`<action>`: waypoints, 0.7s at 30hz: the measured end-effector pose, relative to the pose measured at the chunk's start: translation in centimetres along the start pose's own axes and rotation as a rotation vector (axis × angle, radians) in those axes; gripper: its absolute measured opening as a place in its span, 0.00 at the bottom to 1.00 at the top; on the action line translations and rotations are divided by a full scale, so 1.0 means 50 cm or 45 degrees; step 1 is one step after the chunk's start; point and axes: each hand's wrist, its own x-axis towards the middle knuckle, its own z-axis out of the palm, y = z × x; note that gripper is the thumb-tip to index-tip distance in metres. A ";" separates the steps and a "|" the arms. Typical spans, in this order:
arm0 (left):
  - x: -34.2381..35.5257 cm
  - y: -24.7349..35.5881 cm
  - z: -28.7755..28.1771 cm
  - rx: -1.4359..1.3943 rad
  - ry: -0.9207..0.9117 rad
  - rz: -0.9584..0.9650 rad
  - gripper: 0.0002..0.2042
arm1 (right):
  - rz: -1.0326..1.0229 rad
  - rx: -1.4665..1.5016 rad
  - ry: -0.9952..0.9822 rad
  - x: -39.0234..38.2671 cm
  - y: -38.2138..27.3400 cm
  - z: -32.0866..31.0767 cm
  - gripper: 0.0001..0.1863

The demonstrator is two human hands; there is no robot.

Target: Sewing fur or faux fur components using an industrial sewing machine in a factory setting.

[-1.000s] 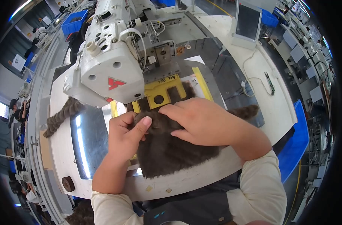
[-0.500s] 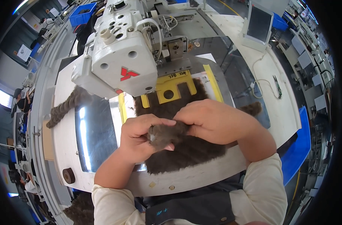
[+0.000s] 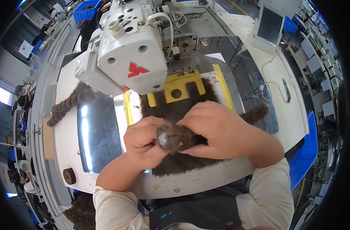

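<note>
Clearly, we have a small, bunched-up brown fur piece (image 3: 179,138) with a whitish patch at one end, held just nearer us than the flat yellow pronged plate (image 3: 181,83). Our left hand (image 3: 145,141) curls its grip around the patched end; our right hand (image 3: 217,130) pinches the other end, its grip narrow. We judge the piece light, soft and springy, its pile a little slippery, so we'd best hold it firmly through the folded middle, not by loose hairs. A flat brown fur panel (image 3: 163,110) lies under the plate's prongs and reaches toward us. Left of the plate looms a white sewing machine head (image 3: 123,48); right of it, a short brown fur roll (image 3: 256,114) rests on the desk (image 3: 294,115).
</note>
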 end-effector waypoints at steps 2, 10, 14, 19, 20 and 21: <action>0.004 0.005 0.003 0.001 0.010 -0.035 0.14 | -0.014 -0.075 0.014 -0.002 -0.004 0.007 0.21; 0.018 0.006 0.013 0.267 -0.047 0.221 0.20 | -0.013 -0.019 0.025 0.007 0.012 0.025 0.21; 0.009 0.004 0.006 0.598 -0.025 0.297 0.22 | -0.018 -0.216 0.221 0.006 0.003 0.010 0.22; 0.011 -0.010 0.019 0.835 0.015 0.454 0.18 | 0.072 0.105 0.253 -0.005 -0.012 -0.009 0.18; 0.011 -0.011 0.024 0.819 0.019 0.473 0.18 | 0.068 0.111 0.292 -0.006 -0.014 -0.005 0.16; 0.010 -0.012 0.028 0.887 0.019 0.513 0.18 | 0.075 0.110 0.298 -0.007 -0.015 -0.002 0.16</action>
